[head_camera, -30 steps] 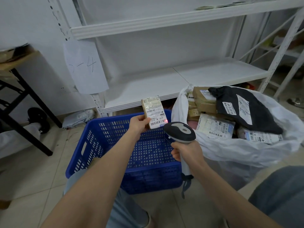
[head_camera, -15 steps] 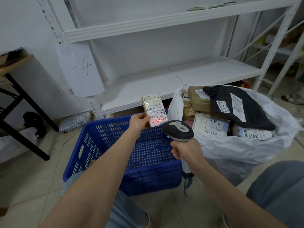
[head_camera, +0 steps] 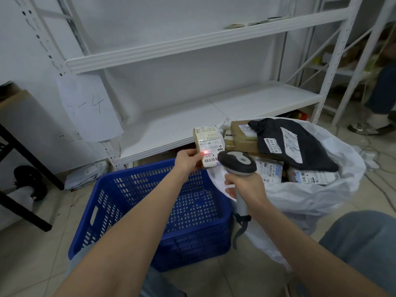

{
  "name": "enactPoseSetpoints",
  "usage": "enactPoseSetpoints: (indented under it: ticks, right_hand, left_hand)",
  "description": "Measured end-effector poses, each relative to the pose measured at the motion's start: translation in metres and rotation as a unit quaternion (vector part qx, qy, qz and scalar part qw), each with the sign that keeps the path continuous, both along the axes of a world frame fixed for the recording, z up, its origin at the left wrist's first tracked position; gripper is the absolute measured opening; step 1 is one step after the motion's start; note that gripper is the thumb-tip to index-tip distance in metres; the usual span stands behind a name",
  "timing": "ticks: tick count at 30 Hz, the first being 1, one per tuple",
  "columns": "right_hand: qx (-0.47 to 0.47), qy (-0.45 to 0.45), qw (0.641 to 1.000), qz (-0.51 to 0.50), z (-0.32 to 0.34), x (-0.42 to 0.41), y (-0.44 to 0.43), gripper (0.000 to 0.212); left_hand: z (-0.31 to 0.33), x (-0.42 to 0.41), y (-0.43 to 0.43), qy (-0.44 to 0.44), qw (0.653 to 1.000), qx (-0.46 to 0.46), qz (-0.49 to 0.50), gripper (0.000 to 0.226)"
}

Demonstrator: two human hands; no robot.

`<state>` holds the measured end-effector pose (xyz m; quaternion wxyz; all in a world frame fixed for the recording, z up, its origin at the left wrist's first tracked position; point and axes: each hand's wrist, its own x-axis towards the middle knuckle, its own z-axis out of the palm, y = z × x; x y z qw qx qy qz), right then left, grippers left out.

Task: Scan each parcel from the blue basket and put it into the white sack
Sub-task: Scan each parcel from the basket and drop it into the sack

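My left hand (head_camera: 188, 160) grips a small tan parcel (head_camera: 207, 144) with a white label, held upright above the far rim of the blue basket (head_camera: 120, 202). A red light spot sits on the label near my thumb. My right hand (head_camera: 246, 185) holds the grey barcode scanner (head_camera: 236, 162) by its handle, its head just right of the parcel and pointed at it. The basket's inside shows no parcels. To the right, the white sack (head_camera: 317, 196) stands open and holds several parcels, with a black bag (head_camera: 293, 142) on top.
White metal shelving (head_camera: 214, 112) rises behind the basket and sack. A sheet marked with a handwritten number hangs on its left post. A black-legged table (head_camera: 23, 168) stands at left. Cables and a person's leg (head_camera: 383, 91) are at far right. My knee (head_camera: 360, 245) is at lower right.
The red scan light has shifted left on the label, toward my thumb. Parcel and scanner keep nearly the same pose; the camera view has shifted slightly.
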<state>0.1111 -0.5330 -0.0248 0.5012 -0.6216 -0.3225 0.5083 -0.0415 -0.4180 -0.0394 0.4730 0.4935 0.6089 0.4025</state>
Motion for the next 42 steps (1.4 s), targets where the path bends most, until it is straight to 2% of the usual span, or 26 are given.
enactPoseSetpoints:
  ticks: [1, 3, 6, 8, 13, 16, 19, 23, 27, 30, 33, 37, 42]
  right_hand:
    - [0.020, 0.010, 1.000, -0.021, 0.006, 0.008, 0.004, 0.012]
    - [0.051, 0.031, 0.996, -0.069, 0.018, 0.029, 0.015, 0.008]
    - [0.062, 0.040, 0.987, -0.140, 0.029, 0.066, 0.031, 0.018]
    - [0.055, 0.038, 0.985, -0.159, 0.028, 0.087, 0.041, 0.020]
    - [0.034, 0.010, 0.984, -0.174, 0.010, 0.117, 0.058, 0.013]
    - [0.016, 0.004, 0.986, -0.167, -0.002, 0.128, 0.069, 0.019]
    - [-0.007, -0.005, 0.990, -0.141, -0.012, 0.135, 0.077, 0.032]
    - [-0.019, 0.009, 0.994, -0.112, -0.019, 0.128, 0.078, 0.021]
    - [-0.003, -0.018, 0.995, -0.098, -0.016, 0.109, 0.073, 0.012]
    - [0.016, -0.024, 0.997, -0.072, -0.004, 0.084, 0.071, 0.020]
    - [0.023, -0.014, 0.999, -0.026, 0.006, 0.044, 0.068, 0.013]
    - [-0.005, 0.013, 0.999, 0.037, 0.000, -0.024, 0.075, 0.014]
    - [-0.057, 0.008, 0.992, 0.114, -0.043, -0.102, 0.100, 0.016]
  left_hand:
    - [0.005, 0.006, 0.003, 0.023, 1.000, 0.011, -0.013, 0.038]
    - [0.014, 0.023, 0.010, 0.124, 0.989, 0.061, -0.050, 0.039]
    - [0.029, 0.055, 0.012, 0.321, 0.936, 0.118, -0.088, 0.033]
    - [0.029, 0.076, 0.014, 0.365, 0.918, 0.115, -0.105, 0.032]
    - [0.015, 0.130, 0.026, 0.351, 0.917, 0.117, -0.151, 0.029]
    - [0.006, 0.156, 0.034, 0.360, 0.907, 0.116, -0.184, 0.022]
    - [-0.004, 0.159, 0.039, 0.407, 0.887, 0.103, -0.191, 0.017]
    - [-0.005, 0.142, 0.041, 0.419, 0.884, 0.104, -0.178, 0.021]
    - [0.002, 0.113, 0.034, 0.413, 0.892, 0.104, -0.149, 0.025]
    - [0.008, 0.081, 0.025, 0.425, 0.892, 0.086, -0.125, 0.029]
    - [0.009, 0.038, 0.013, 0.433, 0.892, 0.076, -0.104, 0.033]
    - [-0.001, -0.032, 0.003, 0.440, 0.895, 0.032, -0.064, 0.028]
    - [-0.037, -0.117, 0.003, 0.439, 0.896, -0.061, -0.025, 0.026]
